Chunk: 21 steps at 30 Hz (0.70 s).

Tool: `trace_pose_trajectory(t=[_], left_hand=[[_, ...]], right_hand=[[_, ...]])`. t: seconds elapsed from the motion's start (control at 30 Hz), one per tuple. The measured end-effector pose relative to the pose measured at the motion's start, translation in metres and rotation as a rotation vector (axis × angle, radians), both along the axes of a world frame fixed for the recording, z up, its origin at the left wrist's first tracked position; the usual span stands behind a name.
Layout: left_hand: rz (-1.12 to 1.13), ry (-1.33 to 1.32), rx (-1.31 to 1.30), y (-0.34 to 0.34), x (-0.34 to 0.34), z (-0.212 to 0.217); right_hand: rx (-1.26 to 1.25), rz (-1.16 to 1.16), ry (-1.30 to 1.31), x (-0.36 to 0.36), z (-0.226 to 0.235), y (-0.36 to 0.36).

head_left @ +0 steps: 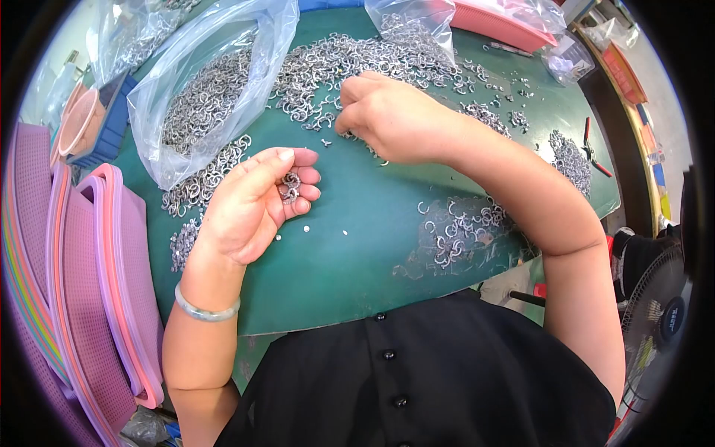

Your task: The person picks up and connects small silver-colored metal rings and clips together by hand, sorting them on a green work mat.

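My left hand (249, 197) is turned palm up over the green table (320, 272). Its curled fingers cradle a few small silvery metal rings (290, 186), open-sided like a letter C. At the near edge of a broad pile of the same rings (316, 63) is my right hand (395, 119), knuckles up. Its fingers are pinched together and point down at the tabletop; whatever lies between the fingertips is hidden. A clear plastic bag (277, 37) full of rings lies open beyond my left hand.
Smaller heaps of metal pieces (570, 164) and loose rings (454, 231) lie to the right. Red-handled pliers (588, 145) rest by the right edge. Pink and purple baskets (126, 276) stack at the left, near a blue crate (108, 141). A black fan (663, 305) stands right.
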<state>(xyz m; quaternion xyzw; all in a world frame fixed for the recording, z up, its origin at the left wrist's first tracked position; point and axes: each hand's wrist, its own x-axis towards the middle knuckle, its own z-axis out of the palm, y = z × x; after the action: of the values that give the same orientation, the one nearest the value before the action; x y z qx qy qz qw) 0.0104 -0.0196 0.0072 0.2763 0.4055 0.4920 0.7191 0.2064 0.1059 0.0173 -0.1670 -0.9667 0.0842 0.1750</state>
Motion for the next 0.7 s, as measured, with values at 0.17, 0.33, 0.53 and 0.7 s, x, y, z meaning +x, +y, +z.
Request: trace_pose_trajectory(t=[0.17,0.33,0.53,0.7], left_hand=[[0.011,0.055,0.01,-0.001,0.0,0.003],[0.021,0.13,-0.001,-0.002,0.001,0.005],[0.0,0.265,-0.011,-0.004,0.005,0.009],[0.012,0.295,-0.008,-0.005,0.007,0.009]], right_hand=[[-0.299,0.146,-0.062,0.0,0.014,-0.004],[-0.039,0.06,-0.081,0.008,0.007,-0.004],[-0.3,0.14,-0.241,0.012,0.017,-0.007],[-0.126,0.106,-0.103,0.01,0.014,-0.015]])
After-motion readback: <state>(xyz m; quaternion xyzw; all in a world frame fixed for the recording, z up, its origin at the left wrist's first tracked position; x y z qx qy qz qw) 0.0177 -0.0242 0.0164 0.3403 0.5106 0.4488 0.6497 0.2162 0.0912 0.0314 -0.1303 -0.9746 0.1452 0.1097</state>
